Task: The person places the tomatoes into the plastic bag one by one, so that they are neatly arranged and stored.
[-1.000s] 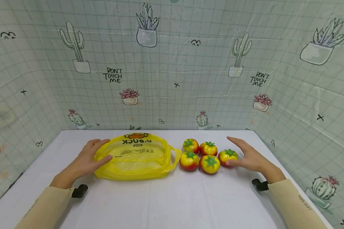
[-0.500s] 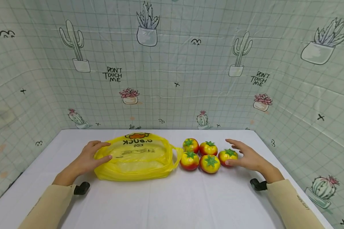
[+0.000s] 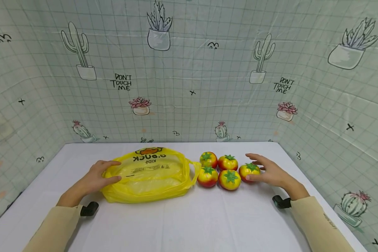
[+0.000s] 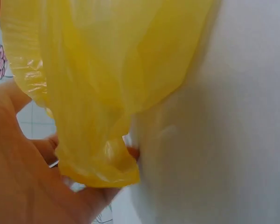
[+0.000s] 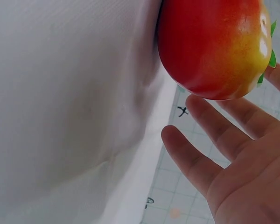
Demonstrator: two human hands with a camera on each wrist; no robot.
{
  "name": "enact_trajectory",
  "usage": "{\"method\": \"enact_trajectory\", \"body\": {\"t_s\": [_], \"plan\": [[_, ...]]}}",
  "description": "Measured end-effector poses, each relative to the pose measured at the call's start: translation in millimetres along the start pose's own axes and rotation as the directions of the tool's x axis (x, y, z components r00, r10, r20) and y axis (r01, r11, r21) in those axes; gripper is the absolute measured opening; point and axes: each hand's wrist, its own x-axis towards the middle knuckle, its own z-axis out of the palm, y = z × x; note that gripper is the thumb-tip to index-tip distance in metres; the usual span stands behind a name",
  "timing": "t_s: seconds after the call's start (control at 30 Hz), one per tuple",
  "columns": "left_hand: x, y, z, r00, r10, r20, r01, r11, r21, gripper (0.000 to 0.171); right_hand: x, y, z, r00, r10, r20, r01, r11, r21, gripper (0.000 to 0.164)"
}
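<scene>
A yellow plastic bag [image 3: 154, 175] with a printed duck logo lies flat on the left of the table, its handle loop pointing right. My left hand [image 3: 94, 179] is at the bag's left end, thumb and fingers spread. In the left wrist view, the bag's crumpled end hangs in front of the fingers and hides part of them. To the right of the bag sit several red-and-yellow tomatoes [image 3: 229, 180] with green leafy tops. Around the rightmost tomato [image 5: 214, 46], my right hand [image 3: 269, 173] is spread, thumb in front and fingers behind, not closed on it.
A white cloth covers the table [image 3: 189, 224]. Behind and at both sides rises a pale green gridded curtain [image 3: 189, 70] printed with cacti. A black wrist device [image 3: 89, 209] juts from the left sleeve, and a similar device [image 3: 281, 202] from the right one.
The bag's left end has shifted slightly nearer, with the left hand a little lower beside it. The right hand's fingers have come slightly lower and closer around the rightmost tomato.
</scene>
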Motion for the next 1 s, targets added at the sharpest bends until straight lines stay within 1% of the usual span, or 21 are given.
{"method": "enact_trajectory", "body": {"t_s": [0.2, 0.47, 0.67, 0.83, 0.9, 1.0], "plan": [[0.2, 0.2, 0.0, 0.999, -0.005, 0.045, 0.005, 1.0, -0.014, 0.068, 0.8, 2.3, 1.7, 1.0, 0.006, -0.005, -0.006, 1.0, 0.007, 0.08], [0.7, -4.9, 2.4, 0.999, 0.004, 0.053, -0.002, 1.0, -0.03, 0.073, 0.0, 3.2, 4.9, 1.0, -0.012, -0.008, 0.012, 0.999, 0.029, 0.075], [1.6, -6.3, 2.1, 0.999, 0.003, 0.045, -0.001, 0.999, -0.038, 0.073, 0.5, 4.7, 5.1, 0.999, -0.027, -0.02, 0.027, 0.999, 0.023, 0.071], [1.1, -6.2, 1.1, 0.999, -0.013, 0.044, 0.015, 0.999, -0.043, 0.075, 2.5, 5.3, 5.0, 1.0, -0.02, -0.022, 0.02, 1.0, 0.016, 0.071], [0.6, -6.6, 1.7, 0.999, -0.01, 0.046, 0.012, 0.999, -0.049, 0.075, 2.6, 6.4, 5.5, 1.0, -0.006, -0.024, 0.006, 1.0, 0.016, 0.071], [-0.1, -7.7, 3.6, 0.998, -0.005, 0.055, 0.008, 0.998, -0.06, 0.076, 0.6, 7.9, 7.1, 1.0, -0.008, -0.02, 0.008, 1.0, 0.016, 0.069]]}}
